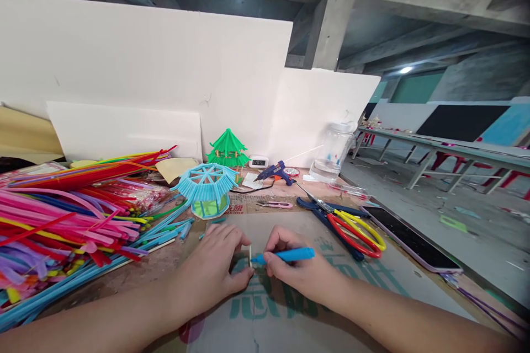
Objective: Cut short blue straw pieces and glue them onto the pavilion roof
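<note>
Between the thumb and index finger of my left hand [219,256], a short pale stick [250,256] is held upright in view at its two ends. My right hand [293,270] grips a blue marker [296,254] like a pen, its tip at the side of the stick. Both hands rest over a cardboard sheet [248,325] with green printing, under what looks like a clear film. Just beyond them stands a small round pavilion model [190,183] with a light blue roof, and behind it a green-roofed model [227,148].
Bundles of coloured pipe cleaners [70,215] crowd the left. Beyond my hands lie a pink craft knife [279,205], a blue glue gun [275,172] and a small clock [258,161]. To the right are scissors [351,231], dark-handled pliers [312,207], a phone [409,237] and a clear jar [331,154].
</note>
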The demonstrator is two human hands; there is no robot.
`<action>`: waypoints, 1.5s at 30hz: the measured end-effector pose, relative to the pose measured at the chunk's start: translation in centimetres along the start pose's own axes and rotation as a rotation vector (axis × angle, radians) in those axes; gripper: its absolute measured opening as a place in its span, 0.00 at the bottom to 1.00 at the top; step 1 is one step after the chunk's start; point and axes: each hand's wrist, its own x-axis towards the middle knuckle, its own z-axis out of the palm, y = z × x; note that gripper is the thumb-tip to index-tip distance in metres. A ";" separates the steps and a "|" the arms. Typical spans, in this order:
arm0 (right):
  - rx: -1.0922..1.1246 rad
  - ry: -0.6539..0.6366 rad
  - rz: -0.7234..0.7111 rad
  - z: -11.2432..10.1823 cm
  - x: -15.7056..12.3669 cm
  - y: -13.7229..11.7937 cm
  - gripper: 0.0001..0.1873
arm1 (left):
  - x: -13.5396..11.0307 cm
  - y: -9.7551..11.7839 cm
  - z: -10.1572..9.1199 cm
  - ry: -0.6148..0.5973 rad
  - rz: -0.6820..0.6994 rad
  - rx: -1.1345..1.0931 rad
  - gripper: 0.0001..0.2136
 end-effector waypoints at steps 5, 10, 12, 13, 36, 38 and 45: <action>-0.004 -0.008 -0.011 0.0 0.0 -0.1 0.09 | 0.1 0.1 0.0 0.000 0.000 -0.003 0.10; -0.001 -0.008 -0.015 0.0 -0.1 -0.2 0.08 | 0.1 0.1 0.0 -0.007 -0.003 -0.002 0.10; -0.004 -0.009 -0.009 0.0 -0.1 -0.3 0.08 | 0.0 0.1 0.0 0.003 -0.001 -0.001 0.10; -0.005 -0.007 -0.007 0.0 -0.1 -0.3 0.07 | 0.0 0.1 0.0 0.006 0.003 -0.002 0.10; -0.033 -0.021 -0.038 0.1 0.1 0.0 0.05 | 0.0 -0.3 0.3 0.005 0.016 0.023 0.09; -0.030 -0.022 -0.037 0.1 0.1 0.0 0.05 | 0.0 -0.4 0.4 0.005 0.017 0.026 0.09; -0.029 -0.025 -0.036 0.0 0.1 0.0 0.05 | 0.1 -0.4 0.3 0.018 0.031 0.038 0.10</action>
